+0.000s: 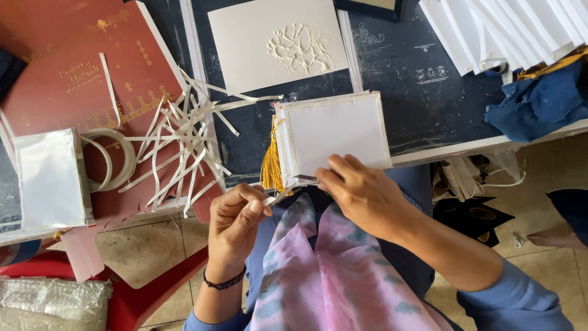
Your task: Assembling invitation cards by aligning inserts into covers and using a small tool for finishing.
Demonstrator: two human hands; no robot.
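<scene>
At the far left, one small silvery white packet (51, 179) lies on the bench (429, 104), its lower edge over the bench's rim. Beside it sit two rolls of pale tape (116, 160), one nested partly inside the other, resting on one large maroon card (73, 79) with gold ornament; its left part is cut off by the frame. A loose heap of peeled white backing strips (180, 153) spreads across the card's right edge, too tangled to count.

Lower down, the left hand (236, 224) is pinched shut, thumb and forefinger grasping one end of a thin white strip (278, 197) just below the bench's edge. One dark bracelet circles that wrist.

At centre, one white embossed card (278, 43) lies flat on the dark bench surface. Nearer the person is one stack of white cards (334, 133) at the bench's front edge, with one yellow tassel (270, 164) hanging at its left side; how many cards it holds cannot be told. The right hand (361, 193) has its fingertips pressed on the stack's lower edge, beside the strip's other end.

At upper right, a fanned pile of white sheets (508, 30) is cut off by the frame, and one blue cloth (539, 101) lies bunched below it.
</scene>
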